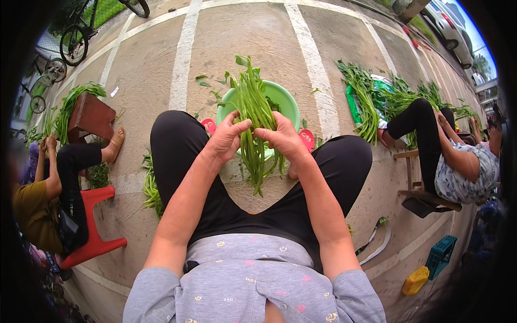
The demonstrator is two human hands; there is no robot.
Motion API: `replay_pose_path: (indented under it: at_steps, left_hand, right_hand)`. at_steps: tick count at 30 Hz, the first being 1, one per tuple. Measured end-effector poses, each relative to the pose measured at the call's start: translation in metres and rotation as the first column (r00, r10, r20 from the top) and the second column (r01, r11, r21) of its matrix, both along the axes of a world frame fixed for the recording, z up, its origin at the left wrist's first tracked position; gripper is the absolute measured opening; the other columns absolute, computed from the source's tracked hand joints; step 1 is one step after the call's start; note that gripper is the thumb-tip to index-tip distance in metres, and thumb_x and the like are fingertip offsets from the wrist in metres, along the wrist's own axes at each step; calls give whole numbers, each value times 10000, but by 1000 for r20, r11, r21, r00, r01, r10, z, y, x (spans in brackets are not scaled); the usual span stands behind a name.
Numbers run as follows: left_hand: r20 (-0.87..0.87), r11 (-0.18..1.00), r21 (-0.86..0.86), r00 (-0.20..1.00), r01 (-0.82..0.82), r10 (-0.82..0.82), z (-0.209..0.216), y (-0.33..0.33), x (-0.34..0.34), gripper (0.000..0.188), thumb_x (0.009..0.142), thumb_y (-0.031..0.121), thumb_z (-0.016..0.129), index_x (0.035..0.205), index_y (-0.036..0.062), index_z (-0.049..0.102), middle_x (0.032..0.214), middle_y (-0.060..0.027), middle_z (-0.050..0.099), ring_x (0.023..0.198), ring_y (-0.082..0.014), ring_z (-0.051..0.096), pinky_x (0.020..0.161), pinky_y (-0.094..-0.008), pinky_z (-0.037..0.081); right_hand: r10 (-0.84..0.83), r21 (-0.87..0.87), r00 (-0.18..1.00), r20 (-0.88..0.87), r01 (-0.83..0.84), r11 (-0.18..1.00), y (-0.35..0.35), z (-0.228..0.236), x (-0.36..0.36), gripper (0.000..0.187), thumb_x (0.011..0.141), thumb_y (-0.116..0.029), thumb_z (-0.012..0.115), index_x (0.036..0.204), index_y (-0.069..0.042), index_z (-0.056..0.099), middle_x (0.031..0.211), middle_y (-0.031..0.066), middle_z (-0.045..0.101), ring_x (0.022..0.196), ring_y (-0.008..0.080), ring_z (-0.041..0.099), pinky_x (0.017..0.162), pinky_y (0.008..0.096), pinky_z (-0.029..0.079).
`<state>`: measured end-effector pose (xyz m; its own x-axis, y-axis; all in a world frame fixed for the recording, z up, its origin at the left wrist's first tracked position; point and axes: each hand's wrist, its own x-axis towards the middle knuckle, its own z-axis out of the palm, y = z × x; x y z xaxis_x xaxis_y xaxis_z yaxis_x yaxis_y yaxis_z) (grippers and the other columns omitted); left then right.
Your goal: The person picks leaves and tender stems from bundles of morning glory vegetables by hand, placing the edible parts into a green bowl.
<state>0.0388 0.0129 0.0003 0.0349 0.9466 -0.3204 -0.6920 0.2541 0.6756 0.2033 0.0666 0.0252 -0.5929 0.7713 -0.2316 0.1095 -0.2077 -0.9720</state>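
Between my knees I hold up a bunch of long green leafy vegetable stems (254, 102). My left hand (225, 139) is closed on its left side, thumb lying across the stems. My right hand (284, 141) grips the same bunch from the right, its thumb pointing toward the left one. The leafy end points away from me, and the other ends hang down toward me. Behind and partly under the bunch stands a light green plastic basin (290, 103) with some greens inside, mostly hidden by the stems.
Loose leaves (202, 81) lie left of the basin. More stems (152, 185) are beside my left leg. Seated people work at both sides, one by a red stool (97, 226), another near a pile of greens (362, 99). A strap (375, 239) and a yellow container (415, 280) lie right.
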Motion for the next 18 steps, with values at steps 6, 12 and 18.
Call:
replay_pose_path:
  at_steps: [6,12,18]
  left_hand:
    - [-85,999,-34,996,-31,28,-1,0,-1,579,767,12,625,1264,-9,327,1054,-110,558,919,-183,567,783,-297,484]
    - [-119,980,-146,986,-138,121,-10,1,-9,529,744,-7,612,1221,15,382,951,-76,573,751,-153,553,655,-285,487]
    - [-279,948,-167,935,-271,218,-21,2,-12,352,762,19,592,1088,19,459,881,-70,567,693,-148,546,584,-287,480]
  right_hand:
    - [-40,-39,993,-111,35,999,5,-9,5,239,792,-122,595,1002,-28,533,790,6,570,612,62,508,504,207,410]
    - [-287,-116,949,-127,273,955,23,11,25,204,799,-70,558,993,-28,511,856,44,604,531,70,503,470,219,415]
    - [-734,148,646,-208,763,629,35,21,44,187,770,-69,642,903,-29,517,715,23,562,429,66,436,380,210,359]
